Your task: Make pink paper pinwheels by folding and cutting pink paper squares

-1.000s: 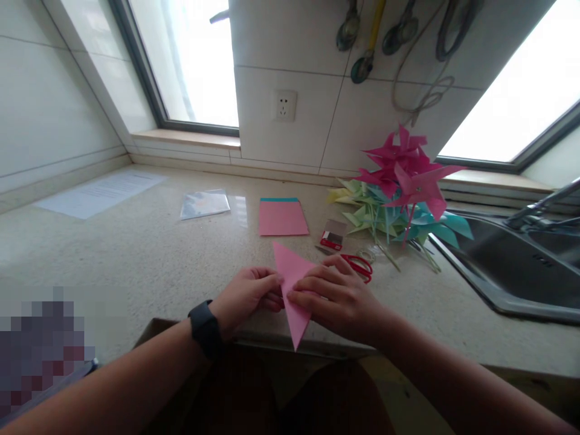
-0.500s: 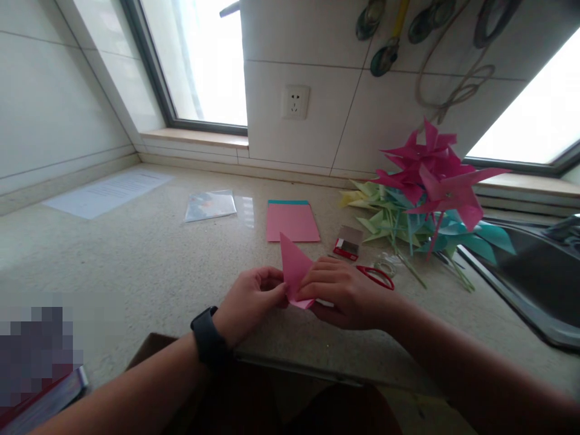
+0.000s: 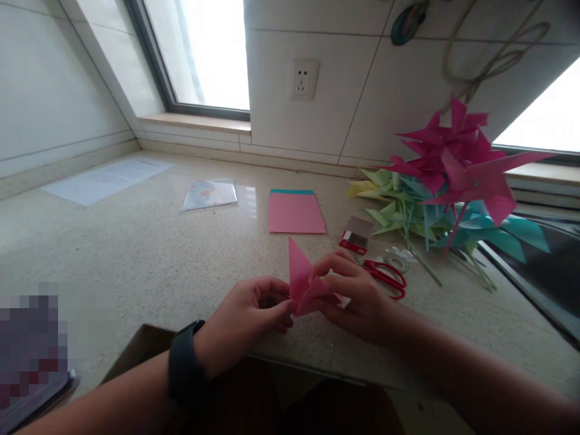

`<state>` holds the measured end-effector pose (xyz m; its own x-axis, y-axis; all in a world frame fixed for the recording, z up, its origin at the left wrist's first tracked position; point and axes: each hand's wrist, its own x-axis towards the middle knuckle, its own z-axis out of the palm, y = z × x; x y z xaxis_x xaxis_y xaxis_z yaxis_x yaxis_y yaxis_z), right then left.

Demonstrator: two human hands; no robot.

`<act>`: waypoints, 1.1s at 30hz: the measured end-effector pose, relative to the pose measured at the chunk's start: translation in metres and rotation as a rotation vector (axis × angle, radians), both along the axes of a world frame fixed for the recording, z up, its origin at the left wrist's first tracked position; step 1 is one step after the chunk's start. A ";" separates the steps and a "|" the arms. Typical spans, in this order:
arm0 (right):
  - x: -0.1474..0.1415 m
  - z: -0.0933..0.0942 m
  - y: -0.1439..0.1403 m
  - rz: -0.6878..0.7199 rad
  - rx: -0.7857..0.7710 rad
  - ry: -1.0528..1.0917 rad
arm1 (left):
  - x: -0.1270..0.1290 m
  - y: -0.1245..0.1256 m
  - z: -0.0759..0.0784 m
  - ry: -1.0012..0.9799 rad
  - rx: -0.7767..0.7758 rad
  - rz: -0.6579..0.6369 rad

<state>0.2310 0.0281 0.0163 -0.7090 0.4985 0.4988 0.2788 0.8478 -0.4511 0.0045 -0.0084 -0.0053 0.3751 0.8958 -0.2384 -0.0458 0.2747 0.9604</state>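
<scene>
A pink sheet of paper [image 3: 299,269], partly folded with one pointed corner standing up, is held between both hands just above the counter's front edge. My left hand [image 3: 256,308] pinches its lower left corner between thumb and fingers. On the other side my right hand [image 3: 353,296] grips a curled flap, its fingers closed round the paper. Red-handled scissors [image 3: 387,275] lie on the counter just right of my right hand, partly hidden by it. Beyond the hands rests a stack of pink square paper [image 3: 296,213] with a blue edge showing behind.
Several paper pinwheels [image 3: 471,163] in pink, green, yellow and blue lie at the right, beside a sink [image 3: 521,272]. A small red box [image 3: 356,235] and a tape roll [image 3: 397,261] lie near the scissors. A clear packet [image 3: 210,194] and a printed sheet [image 3: 109,180] are farther left.
My right hand has lifted and curled its side of the pink paper into a flap. The scissors show more now. The view has tilted down somewhat.
</scene>
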 end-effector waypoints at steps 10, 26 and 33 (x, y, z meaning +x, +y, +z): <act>-0.002 -0.002 0.002 -0.012 0.117 -0.006 | -0.001 0.000 -0.002 -0.032 -0.019 0.001; -0.003 -0.013 0.004 -0.155 -0.235 0.187 | 0.000 -0.003 0.000 0.072 0.172 -0.046; -0.010 -0.010 0.004 -0.179 -0.490 0.287 | -0.001 -0.004 0.000 0.166 0.257 -0.046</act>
